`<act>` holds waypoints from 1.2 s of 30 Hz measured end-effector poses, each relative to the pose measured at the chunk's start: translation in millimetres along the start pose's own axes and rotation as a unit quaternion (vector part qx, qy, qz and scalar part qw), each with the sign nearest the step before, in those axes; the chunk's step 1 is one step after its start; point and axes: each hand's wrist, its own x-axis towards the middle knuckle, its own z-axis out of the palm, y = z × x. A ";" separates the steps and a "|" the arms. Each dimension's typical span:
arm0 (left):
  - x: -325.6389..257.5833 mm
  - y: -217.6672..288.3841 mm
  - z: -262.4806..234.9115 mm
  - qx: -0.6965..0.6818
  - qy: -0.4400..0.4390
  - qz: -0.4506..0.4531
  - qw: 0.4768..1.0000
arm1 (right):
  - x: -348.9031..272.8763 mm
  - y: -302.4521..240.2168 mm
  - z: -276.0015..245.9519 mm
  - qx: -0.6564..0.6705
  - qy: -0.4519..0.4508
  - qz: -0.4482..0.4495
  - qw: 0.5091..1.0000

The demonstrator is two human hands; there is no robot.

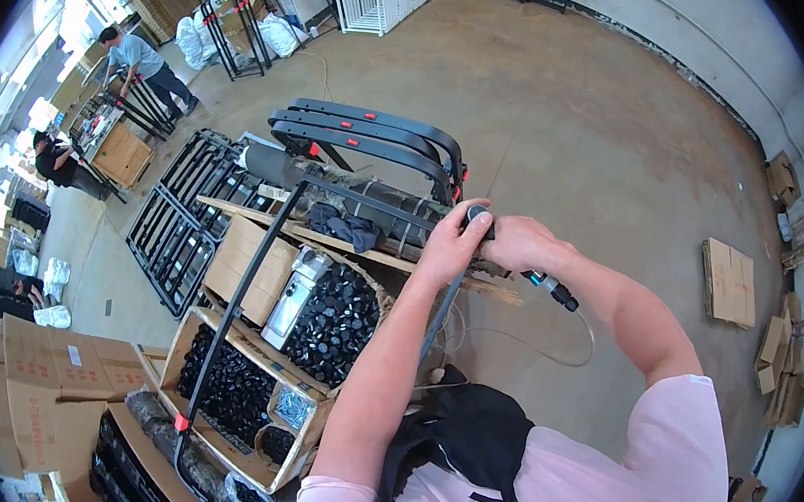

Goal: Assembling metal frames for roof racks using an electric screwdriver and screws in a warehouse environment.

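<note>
- Gripping the corner of a black tubular frame (255,266), the person's left hand (449,243) is closing its fingers round the tube just where the top bar meets the long side bar.
- Pressing in from the other side, the right hand (519,243) is wrapping tightly round a small power tool (546,284), its dark rounded head (476,214) sitting against that same corner and its metallic tail end poking out past the wrist.
- Trailing from the tool, a thin hose (562,349) is looping down toward the concrete floor (569,122).
- Running away from the grip, the frame's long axis is slanting down and to the person's left, ending near a red clip (180,421); the joint itself is lying between the two hands, which are touching or nearly so.
- Lying under the frame, open cardboard boxes (243,391) are holding heaps of small black parts (337,322), with a bag of screws (293,407) beside them.
- Standing beyond the hands, a stack of curved black handles (365,136) with red catches is resting on a wooden pallet (326,239).
- Working far off at the left, other people are bending over benches.
</note>
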 end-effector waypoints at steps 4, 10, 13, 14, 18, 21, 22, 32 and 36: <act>0.0 -3.9 -4.2 -0.042 -0.019 -0.012 0.999 | 9.9 2.3 7.8 0.060 -0.032 0.018 0.998; 6.2 -14.5 -10.9 -0.129 -0.044 -0.005 0.991 | 21.5 -11.3 13.9 0.031 0.005 0.055 0.998; 6.7 -19.0 -11.5 -0.142 -0.058 -0.013 0.988 | 26.3 -1.5 19.9 0.086 0.009 0.036 0.996; 8.8 -17.1 -11.4 -0.132 -0.059 -0.014 0.989 | 30.7 1.4 22.5 0.081 0.012 0.041 0.996; 7.5 -10.1 -13.4 -0.135 -0.064 -0.024 0.989 | 27.1 2.6 22.1 0.084 0.030 0.063 0.994; 12.3 -11.2 -12.0 -0.135 -0.082 -0.051 0.986 | 23.1 -1.6 15.5 0.085 0.039 0.056 0.994; 12.2 -12.7 -10.5 -0.145 -0.084 -0.060 0.984 | 20.5 -2.1 16.0 0.086 0.042 0.062 0.993; 21.4 -13.6 -77.4 -0.261 0.038 0.009 0.964 | 14.0 -119.4 -24.4 0.003 -0.001 0.001 1.000; 37.8 -23.2 -173.0 -0.243 0.130 0.021 0.961 | 91.4 -185.8 -24.5 -0.021 -0.015 -0.100 0.995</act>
